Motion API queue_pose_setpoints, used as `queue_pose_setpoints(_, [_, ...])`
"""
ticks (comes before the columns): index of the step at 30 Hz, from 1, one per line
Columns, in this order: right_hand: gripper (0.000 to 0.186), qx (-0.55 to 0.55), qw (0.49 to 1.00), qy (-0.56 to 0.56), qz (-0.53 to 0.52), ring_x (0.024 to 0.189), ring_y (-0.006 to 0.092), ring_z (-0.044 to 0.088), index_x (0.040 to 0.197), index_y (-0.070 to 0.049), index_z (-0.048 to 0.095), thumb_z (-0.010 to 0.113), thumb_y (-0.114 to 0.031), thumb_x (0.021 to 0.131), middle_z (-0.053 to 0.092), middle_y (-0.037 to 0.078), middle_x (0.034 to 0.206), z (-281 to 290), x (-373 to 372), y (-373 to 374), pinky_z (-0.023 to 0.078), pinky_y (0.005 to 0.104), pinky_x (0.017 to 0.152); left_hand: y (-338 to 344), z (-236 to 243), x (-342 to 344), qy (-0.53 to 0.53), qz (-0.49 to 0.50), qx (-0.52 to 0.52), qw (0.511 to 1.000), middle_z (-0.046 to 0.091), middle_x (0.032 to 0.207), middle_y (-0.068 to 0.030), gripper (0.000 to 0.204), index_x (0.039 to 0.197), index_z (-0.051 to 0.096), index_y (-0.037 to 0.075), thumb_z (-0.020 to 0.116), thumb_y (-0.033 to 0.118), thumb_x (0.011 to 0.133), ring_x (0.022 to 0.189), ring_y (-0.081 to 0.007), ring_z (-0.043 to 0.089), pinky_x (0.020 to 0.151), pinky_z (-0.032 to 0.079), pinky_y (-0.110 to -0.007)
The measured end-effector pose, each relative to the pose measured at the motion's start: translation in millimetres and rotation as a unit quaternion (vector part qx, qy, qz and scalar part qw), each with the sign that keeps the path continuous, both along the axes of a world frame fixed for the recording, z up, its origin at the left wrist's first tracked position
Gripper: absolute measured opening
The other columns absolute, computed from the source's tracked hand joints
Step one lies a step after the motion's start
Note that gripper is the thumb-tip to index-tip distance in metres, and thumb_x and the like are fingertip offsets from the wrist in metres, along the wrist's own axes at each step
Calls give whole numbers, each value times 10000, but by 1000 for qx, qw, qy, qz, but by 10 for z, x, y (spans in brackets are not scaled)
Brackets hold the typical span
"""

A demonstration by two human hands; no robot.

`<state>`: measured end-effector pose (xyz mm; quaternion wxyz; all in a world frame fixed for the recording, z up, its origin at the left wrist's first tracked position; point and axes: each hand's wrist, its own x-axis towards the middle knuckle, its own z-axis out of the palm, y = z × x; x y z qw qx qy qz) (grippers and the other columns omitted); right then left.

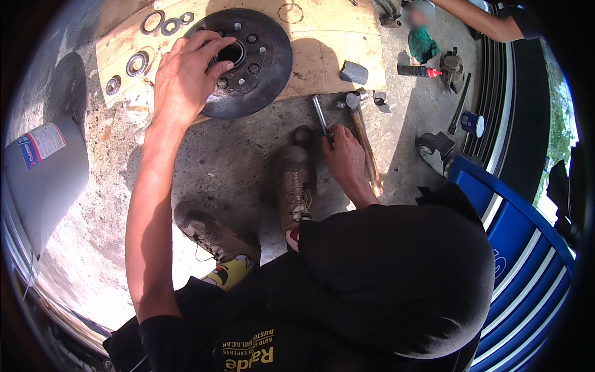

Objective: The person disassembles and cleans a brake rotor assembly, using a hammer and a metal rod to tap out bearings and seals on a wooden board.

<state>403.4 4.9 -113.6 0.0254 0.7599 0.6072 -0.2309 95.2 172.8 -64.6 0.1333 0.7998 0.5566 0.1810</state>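
Note:
My left hand (186,80) has its fingers and thumb curled over the centre ring (228,54) of a dark, rusty hub and brake disc (263,71), lying on cardboard (322,25). The hand partly hides the bore. My right hand (344,155) grips a steel bar (320,110) by its dark lower end. Just right of that lies a ball-peen hammer (365,149) with a wooden handle, and a small dark round part (302,135) is by my shoe. Several bearings and rings (137,63) lie left of the disc, and a dark scrap (353,72) sits at the cardboard's right.
A grey container (46,186) stands at left. My shoes (291,186) are below the disc. At right are a bottle (412,70), green cloth (423,44), a small can (472,124), a caster wheel (434,152) and blue metal equipment (527,273). Another person's arm (489,22) reaches in at top right.

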Motion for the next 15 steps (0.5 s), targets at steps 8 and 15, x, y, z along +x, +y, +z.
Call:
queue_pose_setpoints(8, [290, 98, 993, -30, 64, 1033, 355, 650, 1146, -58, 628, 711, -155, 886, 648, 141, 1095, 102, -53, 38, 544, 483, 815, 32, 31, 3, 11, -2, -6, 1000, 673, 1217, 44, 361, 1245, 717, 208, 755, 256, 890, 1115, -253, 620, 991, 502, -388])
queue_pose_setpoints(15, [618, 65, 966, 29, 249, 1205, 345, 537, 1376, -159, 561, 764, -114, 794, 548, 121, 1292, 324, -45, 230, 464, 472, 995, 17, 53, 6, 13, 7, -31, 999, 677, 1216, 39, 369, 1250, 716, 215, 763, 247, 886, 1129, -256, 619, 1009, 491, -393])
